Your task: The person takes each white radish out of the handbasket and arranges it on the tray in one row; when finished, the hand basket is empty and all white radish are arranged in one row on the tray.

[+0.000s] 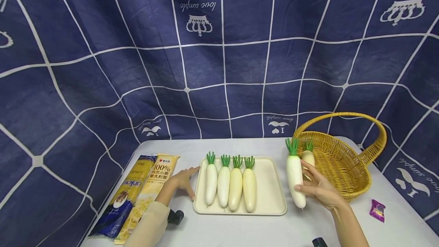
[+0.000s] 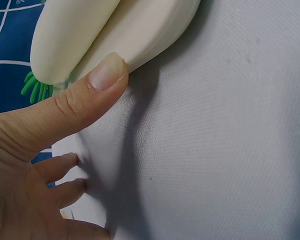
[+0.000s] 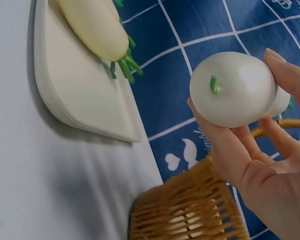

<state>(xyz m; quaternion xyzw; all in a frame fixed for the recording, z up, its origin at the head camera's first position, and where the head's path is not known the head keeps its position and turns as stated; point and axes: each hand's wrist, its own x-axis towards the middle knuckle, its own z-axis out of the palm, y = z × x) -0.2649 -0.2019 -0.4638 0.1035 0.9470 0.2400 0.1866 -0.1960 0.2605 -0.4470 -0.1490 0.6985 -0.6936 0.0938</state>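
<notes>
My right hand [image 1: 320, 190] grips a white radish [image 1: 295, 180] with a green top, holding it upright between the tray and the basket. In the right wrist view the held radish [image 3: 232, 90] points its rounded lower end at the camera. Behind those fingers a second radish [image 1: 308, 157] shows at the left side of the wicker basket [image 1: 337, 163]; its lower part is hidden. My left hand [image 1: 183, 181] spreads its fingers at the left edge of the cream tray [image 1: 271, 186], its thumb [image 2: 107, 75] at the rim. Several radishes [image 1: 249, 190] lie side by side in the tray.
Two pasta packets, one blue [image 1: 127, 193] and one yellow [image 1: 154, 190], lie at the left of the white table [image 1: 247, 231]. A small purple packet [image 1: 377, 210] is at the right, near the basket. A blue curtain [image 1: 247, 64] hangs behind.
</notes>
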